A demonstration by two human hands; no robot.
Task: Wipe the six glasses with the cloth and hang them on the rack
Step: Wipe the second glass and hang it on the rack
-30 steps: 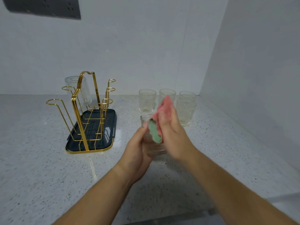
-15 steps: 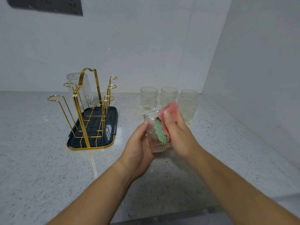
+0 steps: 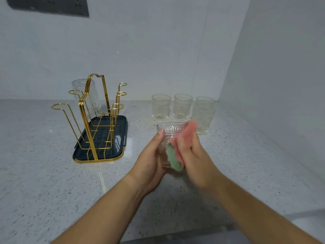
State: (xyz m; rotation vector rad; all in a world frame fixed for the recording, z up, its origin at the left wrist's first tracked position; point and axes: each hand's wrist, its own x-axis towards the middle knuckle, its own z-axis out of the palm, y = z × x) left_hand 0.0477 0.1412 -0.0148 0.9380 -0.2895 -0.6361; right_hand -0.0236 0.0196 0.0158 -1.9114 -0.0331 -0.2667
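Note:
My left hand (image 3: 151, 161) grips a ribbed clear glass (image 3: 171, 131) above the counter, its mouth tilted away from me. My right hand (image 3: 191, 155) holds a pink and green cloth (image 3: 177, 150) pressed against the glass's right side. Several more glasses stand upright behind: one (image 3: 161, 107), another (image 3: 182, 106), a third at the back right (image 3: 205, 101) and one in front of it (image 3: 204, 118). A gold wire rack (image 3: 91, 117) on a dark tray (image 3: 121, 148) stands to the left. One glass (image 3: 86, 95) hangs upside down on its far left prong.
The speckled white counter (image 3: 44, 173) meets a back wall and a right side wall (image 3: 272, 85) in a corner. A dark panel (image 3: 47, 5) is fixed on the back wall at upper left. The counter's front edge runs along the bottom.
The held glass tilted so its mouth faces away and its rim shows more. My right hand slid the cloth down and to the right along its side.

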